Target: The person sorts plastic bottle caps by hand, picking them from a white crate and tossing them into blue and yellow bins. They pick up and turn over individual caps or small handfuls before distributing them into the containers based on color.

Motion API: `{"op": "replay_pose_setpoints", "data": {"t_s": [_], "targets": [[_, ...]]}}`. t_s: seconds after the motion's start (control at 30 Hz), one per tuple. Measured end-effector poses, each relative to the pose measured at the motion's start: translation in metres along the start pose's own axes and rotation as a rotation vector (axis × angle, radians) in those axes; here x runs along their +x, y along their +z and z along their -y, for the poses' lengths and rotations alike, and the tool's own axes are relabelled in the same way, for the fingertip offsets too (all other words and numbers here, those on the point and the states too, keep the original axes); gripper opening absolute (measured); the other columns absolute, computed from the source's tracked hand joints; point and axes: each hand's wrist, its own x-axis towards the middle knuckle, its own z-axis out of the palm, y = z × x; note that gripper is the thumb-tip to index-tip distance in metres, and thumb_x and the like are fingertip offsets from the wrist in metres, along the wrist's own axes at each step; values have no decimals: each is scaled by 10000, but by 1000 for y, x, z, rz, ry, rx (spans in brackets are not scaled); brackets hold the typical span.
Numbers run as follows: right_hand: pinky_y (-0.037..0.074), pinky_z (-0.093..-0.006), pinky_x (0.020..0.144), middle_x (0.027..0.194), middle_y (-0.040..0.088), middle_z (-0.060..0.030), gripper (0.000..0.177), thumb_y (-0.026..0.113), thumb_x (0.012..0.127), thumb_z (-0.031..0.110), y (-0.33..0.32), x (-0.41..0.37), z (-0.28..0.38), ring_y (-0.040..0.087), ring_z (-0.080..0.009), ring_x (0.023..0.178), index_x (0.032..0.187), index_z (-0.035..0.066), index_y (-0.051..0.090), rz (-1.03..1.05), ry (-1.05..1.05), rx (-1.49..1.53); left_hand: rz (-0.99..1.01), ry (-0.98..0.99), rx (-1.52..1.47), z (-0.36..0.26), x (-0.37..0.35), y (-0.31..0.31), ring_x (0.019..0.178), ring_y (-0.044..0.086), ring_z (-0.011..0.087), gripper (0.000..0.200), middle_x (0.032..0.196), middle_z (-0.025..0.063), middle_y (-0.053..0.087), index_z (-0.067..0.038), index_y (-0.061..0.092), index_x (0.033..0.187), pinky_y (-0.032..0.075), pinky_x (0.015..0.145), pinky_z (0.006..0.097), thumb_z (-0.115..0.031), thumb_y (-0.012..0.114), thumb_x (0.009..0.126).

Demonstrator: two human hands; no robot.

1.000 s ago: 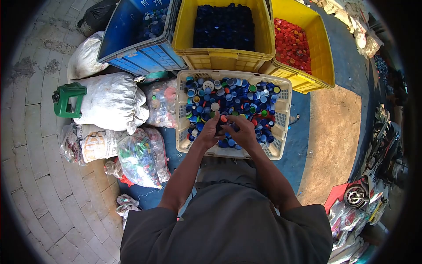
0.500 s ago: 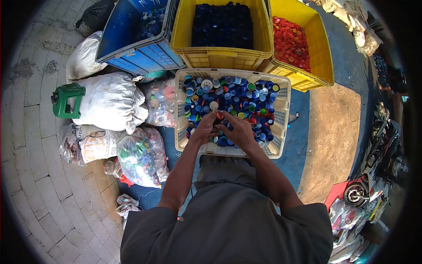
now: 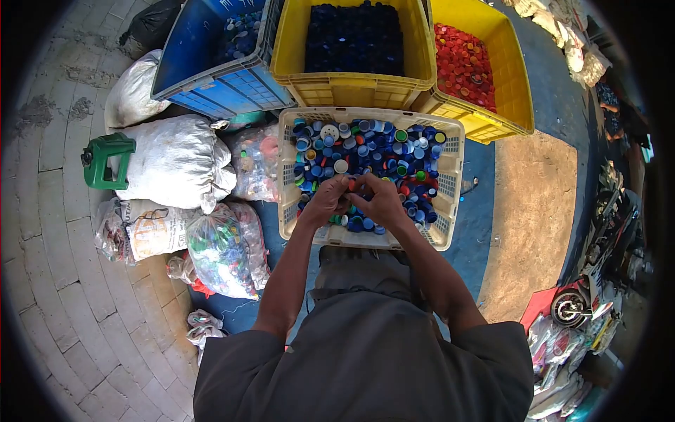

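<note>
A cream plastic crate stands right in front of my body, filled with loose bottle caps, mostly blue, with some white, green, red and yellow ones. Over its near half, my left hand and my right hand meet with fingers curled inward. A small red bottle cap shows between the fingertips of both hands. The undersides of my fingers are hidden. Just beyond my left thumb lies a white cap among the blue ones.
Behind the crate stand a blue bin, a yellow bin of dark blue caps and another yellow bin of red caps. White sacks, a green jerrycan and clear bags of caps crowd the left. A motorcycle wheel is at right.
My hands have drawn slightly closer together, and the right fingers have curled in more toward the left. The white cap now sits clear of my left thumb.
</note>
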Motion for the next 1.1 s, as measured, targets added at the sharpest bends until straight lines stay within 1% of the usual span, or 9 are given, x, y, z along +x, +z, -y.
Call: {"op": "replay_pose_setpoints", "data": {"t_s": [0.13, 0.23, 0.33, 0.47, 0.53, 0.73, 0.93, 1.03, 1.1], "targets": [[318, -280, 450, 537, 434, -8, 351, 793, 723, 94, 1, -5, 11, 356, -85, 472, 1031, 52, 632, -84, -11, -20, -216, 46, 45, -12, 1, 11, 429, 318, 26, 416, 610, -44, 493, -101, 550, 978, 233, 394, 198, -512, 520, 917], [463, -313, 540, 728, 607, -70, 345, 776, 737, 170, -2, -11, 4, 576, -170, 594, 1044, 78, 649, -34, 109, -92, -139, 30, -30, -9, -1, -3, 418, 338, 32, 466, 594, -26, 516, -97, 557, 957, 238, 381, 196, -557, 498, 914], [463, -318, 538, 758, 601, -67, 331, 772, 745, 180, -4, -10, 5, 576, -194, 596, 1045, 94, 661, -42, -124, -158, -183, -141, -109, -11, -7, -3, 406, 330, 41, 520, 577, -22, 509, -105, 553, 897, 235, 375, 200, -614, 447, 916], [457, -330, 528, 749, 568, -55, 318, 774, 745, 193, -7, -8, 13, 566, -210, 592, 1040, 125, 677, -2, -165, -144, -198, -249, -135, -8, -9, 5, 399, 290, 49, 549, 569, -41, 457, -121, 530, 840, 203, 382, 204, -644, 385, 923], [428, -330, 497, 700, 533, -46, 347, 798, 720, 199, -2, -8, 11, 522, -183, 548, 1044, 140, 690, -50, -209, -154, -181, -274, -179, -6, -9, 8, 403, 277, 49, 519, 572, -55, 428, -138, 520, 846, 184, 386, 208, -625, 366, 939], [474, -337, 517, 734, 539, -32, 330, 750, 742, 156, 1, -15, 11, 584, -217, 596, 1064, 166, 678, -44, -187, -325, -115, -165, -103, -6, -12, 17, 430, 295, 37, 498, 604, -76, 398, -194, 501, 914, 172, 403, 212, -656, 318, 933], [471, -329, 513, 708, 539, -31, 290, 748, 698, 97, 0, -17, 6, 587, -205, 586, 977, 109, 672, -179, -336, -425, -28, -15, -148, 2, -13, 15, 452, 275, 11, 392, 624, -93, 377, -158, 540, 987, 189, 419, 188, -537, 446, 953], [464, -324, 503, 706, 547, -32, 252, 752, 690, 82, 6, -17, 4, 584, -203, 581, 924, 91, 658, -277, -380, -399, 26, 30, -52, 0, -13, 15, 465, 266, -4, 367, 635, -101, 375, -116, 574, 1062, 199, 424, 182, -461, 512, 952], [460, -322, 496, 709, 553, -32, 253, 758, 689, 91, 8, -18, 5, 581, -204, 576, 920, 93, 654, -294, -379, -365, 53, 27, -195, 0, -14, 16, 461, 263, -6, 373, 629, -100, 385, -99, 584, 1092, 203, 425, 184, -440, 516, 956]]}}
